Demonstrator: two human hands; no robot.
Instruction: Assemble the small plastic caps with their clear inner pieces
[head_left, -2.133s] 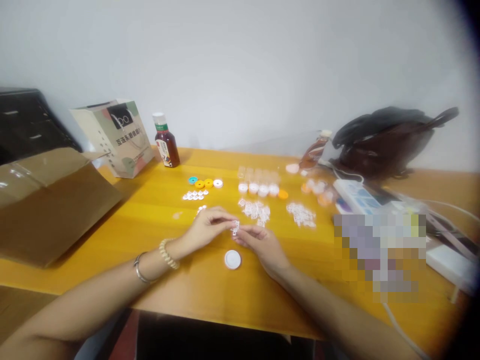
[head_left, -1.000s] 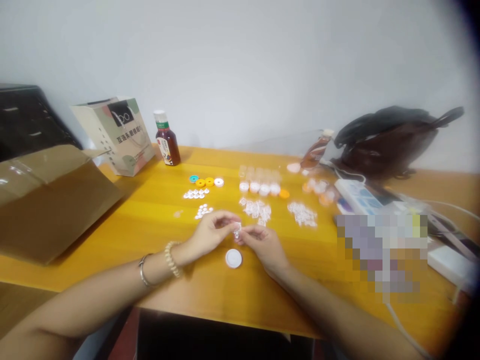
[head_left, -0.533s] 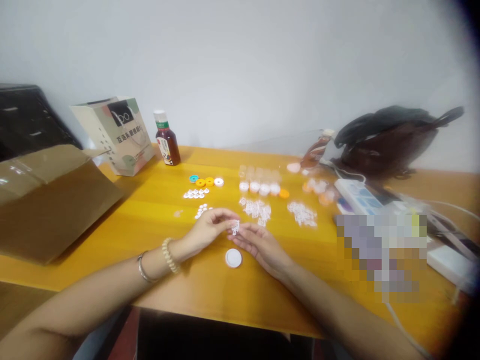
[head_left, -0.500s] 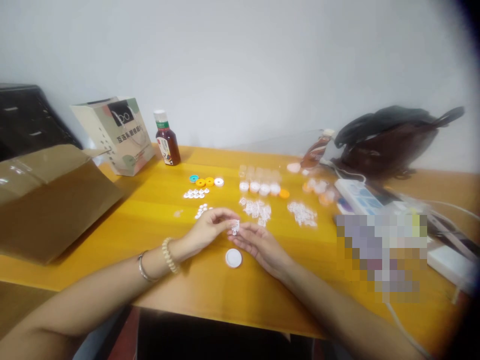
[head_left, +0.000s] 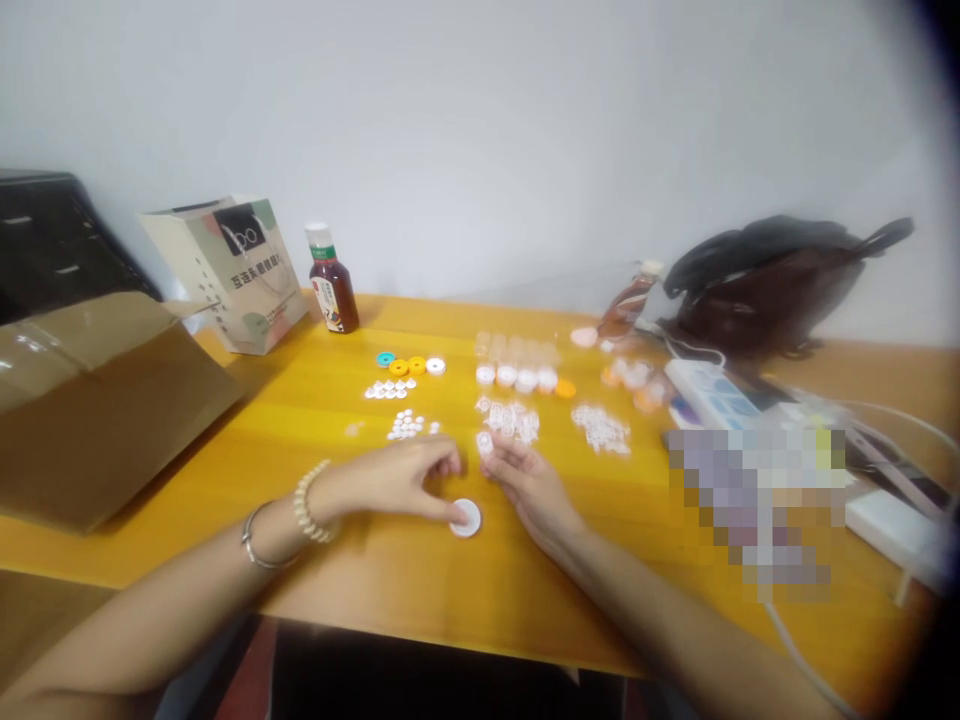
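Note:
My left hand (head_left: 416,475) is open, thumb apart from the curled fingers, with the thumb tip at the left edge of a round white cap (head_left: 466,519) on the table. Between the fingertips of my right hand (head_left: 529,490) is a small white plastic piece (head_left: 485,443), too blurred to make out in detail. Just beyond my hands lie a pile of white openwork plastic pieces (head_left: 510,420) and another such pile (head_left: 601,428) to its right. Small white discs (head_left: 407,425) lie beyond my left hand, with white pointed pieces (head_left: 390,389) behind them.
Coloured ring-shaped caps (head_left: 416,366) and a row of white caps (head_left: 526,379) stand farther back. A cardboard box (head_left: 112,420), paper bag (head_left: 232,275) and dark red bottle (head_left: 331,285) are at left. At right are a power strip (head_left: 712,393), cables and a dark bag (head_left: 772,290).
My left hand has let go of the small white piece and moved down and left to the white cap. My right hand keeps the piece, now tilted differently.

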